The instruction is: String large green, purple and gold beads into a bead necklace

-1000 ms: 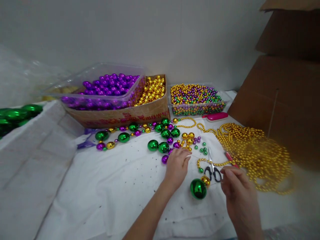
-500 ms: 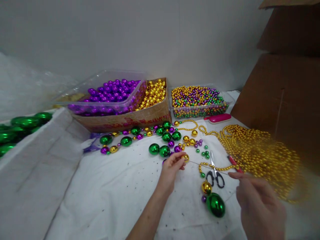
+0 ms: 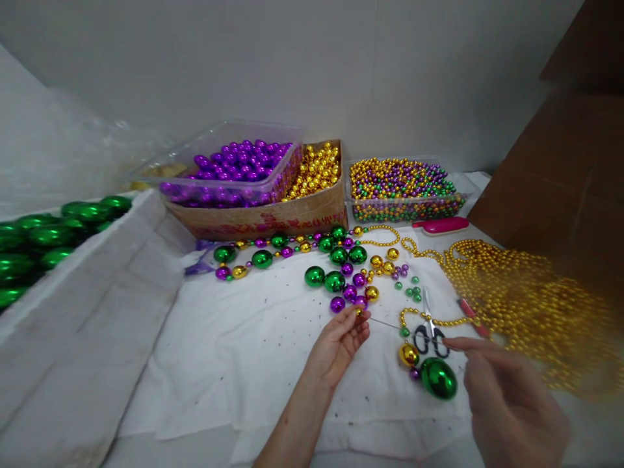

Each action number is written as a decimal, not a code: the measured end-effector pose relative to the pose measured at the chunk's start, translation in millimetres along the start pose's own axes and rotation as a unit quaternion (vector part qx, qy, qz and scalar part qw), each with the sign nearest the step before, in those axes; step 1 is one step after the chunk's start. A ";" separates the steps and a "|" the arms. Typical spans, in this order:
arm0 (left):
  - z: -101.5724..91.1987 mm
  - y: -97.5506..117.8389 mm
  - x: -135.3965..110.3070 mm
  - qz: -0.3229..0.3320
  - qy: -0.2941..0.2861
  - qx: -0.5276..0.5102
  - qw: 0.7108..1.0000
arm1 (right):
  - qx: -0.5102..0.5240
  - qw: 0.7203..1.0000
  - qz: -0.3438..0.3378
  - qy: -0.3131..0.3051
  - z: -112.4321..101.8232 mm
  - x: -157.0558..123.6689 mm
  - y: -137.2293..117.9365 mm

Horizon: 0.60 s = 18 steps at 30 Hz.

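My left hand [image 3: 341, 341] is pinched on a small bead at its fingertips, just below a cluster of loose green, purple and gold beads [image 3: 344, 283] on the white cloth. A thin needle or thread [image 3: 390, 325] runs from it toward my right hand [image 3: 507, 396], whose fingers are closed on its far end. Below that line hang a gold bead [image 3: 408, 354], a small purple bead and a large green bead [image 3: 439, 378]. Black-handled scissors [image 3: 429, 337] lie between my hands.
A strung run of beads [image 3: 263, 252] lies along a cardboard box [image 3: 258, 221] of gold beads. A clear tub of purple beads [image 3: 238, 166] and a tub of small mixed beads [image 3: 400, 188] stand behind. Gold bead strands [image 3: 526, 305] pile at right. Green balls [image 3: 43, 237] fill a box at left.
My left hand picked a small bead from the cluster and drew back toward me. My right hand moved right and down, pulling the thread taut; the strung green and gold beads slid right.
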<state>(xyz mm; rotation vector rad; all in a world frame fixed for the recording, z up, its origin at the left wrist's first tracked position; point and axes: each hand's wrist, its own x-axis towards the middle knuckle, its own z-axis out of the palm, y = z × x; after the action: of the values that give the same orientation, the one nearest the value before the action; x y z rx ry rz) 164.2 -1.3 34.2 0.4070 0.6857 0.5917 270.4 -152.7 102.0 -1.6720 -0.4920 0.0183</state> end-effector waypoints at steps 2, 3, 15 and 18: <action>-0.7 0.3 -1.5 -0.001 0.002 -0.004 1.000 | -0.005 1.000 0.001 -0.005 -1.0 -1.0 1.2; -1.2 0.6 -2.0 -0.001 0.002 -0.005 1.000 | -0.004 1.000 0.001 -0.011 -1.5 -1.5 2.4; 4.1 -14.1 -12.2 0.011 -0.081 0.111 0.990 | 0.143 0.943 0.201 -0.224 29.8 -9.5 56.6; -1.8 -2.8 -13.6 0.093 -0.074 0.317 0.941 | 0.271 0.889 0.304 -0.208 32.4 -6.3 66.2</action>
<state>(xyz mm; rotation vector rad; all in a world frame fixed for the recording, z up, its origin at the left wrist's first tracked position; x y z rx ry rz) 155.5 -11.7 37.7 1.1184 0.6873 0.4995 275.6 -129.4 32.1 -1.1965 -0.2216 0.9144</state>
